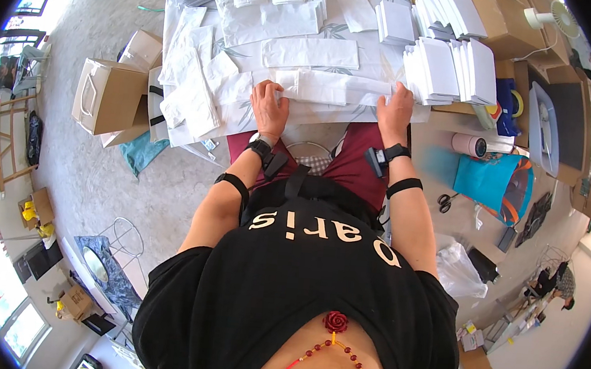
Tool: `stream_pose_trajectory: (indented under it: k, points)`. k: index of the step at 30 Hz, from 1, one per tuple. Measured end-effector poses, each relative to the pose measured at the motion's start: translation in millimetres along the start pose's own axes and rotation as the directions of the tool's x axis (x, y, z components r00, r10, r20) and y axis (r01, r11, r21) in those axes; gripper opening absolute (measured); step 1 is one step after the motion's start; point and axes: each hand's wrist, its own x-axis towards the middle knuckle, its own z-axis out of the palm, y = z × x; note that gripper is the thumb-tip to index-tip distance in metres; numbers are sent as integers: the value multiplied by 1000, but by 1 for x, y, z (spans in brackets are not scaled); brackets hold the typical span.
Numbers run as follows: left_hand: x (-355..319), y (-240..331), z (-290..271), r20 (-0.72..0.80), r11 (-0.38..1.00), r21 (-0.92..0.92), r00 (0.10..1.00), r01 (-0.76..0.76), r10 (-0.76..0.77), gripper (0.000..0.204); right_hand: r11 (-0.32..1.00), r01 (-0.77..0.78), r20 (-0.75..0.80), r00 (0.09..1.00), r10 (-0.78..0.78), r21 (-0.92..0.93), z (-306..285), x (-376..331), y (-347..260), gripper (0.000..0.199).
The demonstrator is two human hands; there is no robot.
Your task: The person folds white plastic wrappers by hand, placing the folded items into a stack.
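A long translucent plastic bag (332, 88), folded into a strip, lies along the near edge of the table between my two hands. My left hand (269, 112) is closed at its left end, fingers curled down on the plastic, thumb toward the strip. At the other end my right hand (396, 114) pinches the plastic between thumb and fingers, beside the stacks of white folded boxes. Just beyond the strip lies another flat plastic bag (310, 54). Loose plastic bags (194, 98) are spread to the left of my left hand.
White folded box stacks (435, 70) stand at the table's right. More plastic bags (271, 21) are piled farther back on the patterned tablecloth (353, 42). Cardboard boxes (110, 98) stand left of the table. On the right are a blue bag (485, 183), scissors (445, 202) and a pink bottle (469, 145).
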Motion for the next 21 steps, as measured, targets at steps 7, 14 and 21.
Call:
stream_pose_trajectory:
  k: [7, 14, 21]
  points:
    - [3, 5, 1, 12, 1000, -15, 1000, -12, 13, 27, 849, 161, 181, 941, -285, 503, 22, -1, -89, 22]
    - [4, 5, 1, 16, 1000, -1, 1000, -12, 13, 26, 844, 136, 293, 899, -324, 519, 61, -8, -121, 20]
    - [4, -1, 3, -30, 982, -165, 995, 91, -98, 23, 849, 153, 284, 900, -331, 506, 69, -10, -117, 28]
